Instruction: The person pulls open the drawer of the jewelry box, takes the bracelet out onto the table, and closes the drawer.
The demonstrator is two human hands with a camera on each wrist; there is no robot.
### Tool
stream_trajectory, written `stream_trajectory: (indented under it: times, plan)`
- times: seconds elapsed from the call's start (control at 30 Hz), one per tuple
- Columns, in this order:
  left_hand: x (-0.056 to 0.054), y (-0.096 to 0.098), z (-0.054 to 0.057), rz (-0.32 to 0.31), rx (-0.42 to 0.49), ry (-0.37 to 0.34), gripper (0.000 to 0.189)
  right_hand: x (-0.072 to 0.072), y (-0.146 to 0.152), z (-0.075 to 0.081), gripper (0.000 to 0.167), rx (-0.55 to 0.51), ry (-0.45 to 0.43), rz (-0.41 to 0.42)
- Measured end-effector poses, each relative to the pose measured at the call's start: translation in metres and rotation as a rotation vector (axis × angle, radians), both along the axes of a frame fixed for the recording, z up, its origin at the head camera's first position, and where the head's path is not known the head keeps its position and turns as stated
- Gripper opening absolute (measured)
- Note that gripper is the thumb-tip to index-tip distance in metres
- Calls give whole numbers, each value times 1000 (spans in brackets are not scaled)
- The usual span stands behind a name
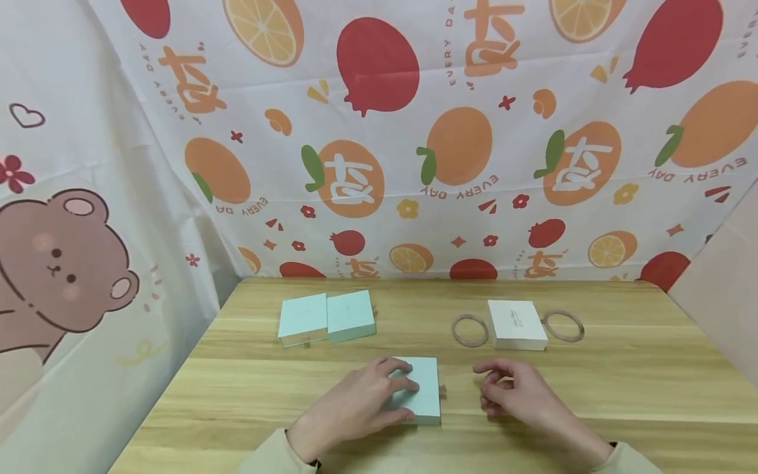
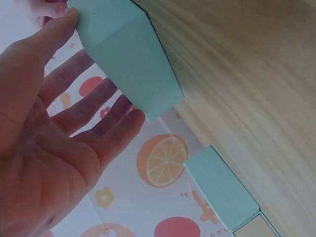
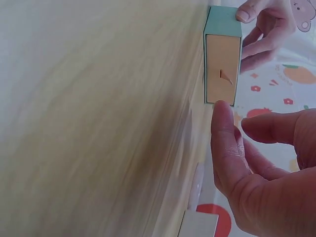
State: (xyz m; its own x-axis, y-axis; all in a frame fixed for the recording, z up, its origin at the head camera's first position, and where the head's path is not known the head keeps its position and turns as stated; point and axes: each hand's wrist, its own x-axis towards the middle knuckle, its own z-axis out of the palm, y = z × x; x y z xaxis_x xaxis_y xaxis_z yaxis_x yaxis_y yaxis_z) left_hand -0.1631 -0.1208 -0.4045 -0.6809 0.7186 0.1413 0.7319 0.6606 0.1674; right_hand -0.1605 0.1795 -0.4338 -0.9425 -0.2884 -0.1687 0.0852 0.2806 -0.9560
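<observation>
A mint-green drawer box [image 1: 428, 388] lies on the table between the two hands. From its right end, a tan face in the right wrist view, sticks out a small brown tab [image 3: 226, 76]. My left hand [image 1: 370, 401] rests on the top of this box with spread, slightly bent fingers; its thumb lies at the near edge. To the right, apart from the box, my right hand [image 1: 515, 388] hovers with loosely bent fingers and holds nothing. In the right wrist view its thumb and index fingertips are close together, near the box's tan end.
Two more mint-green boxes, a left one [image 1: 303, 316] and a right one [image 1: 351, 315], sit side by side at the back left. Back right is a white box [image 1: 516, 324] with a greyish ring [image 1: 470, 342] on its left and another ring [image 1: 564, 338] on its right. Behind hangs a fruit-printed cloth [image 1: 403, 158].
</observation>
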Motion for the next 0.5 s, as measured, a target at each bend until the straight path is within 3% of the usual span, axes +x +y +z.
stream_trajectory:
  times: [0.1,0.23,0.5]
  plan:
    - [-6,1,-3,3,14,-28,34,1,4,-2,40,1,2,-2]
    - [-24,4,-6,13,51,-73,34,1,8,-4,39,1,-5,-10]
    - [-56,10,-2,57,77,-130,36,2,12,-3,38,4,-14,-17]
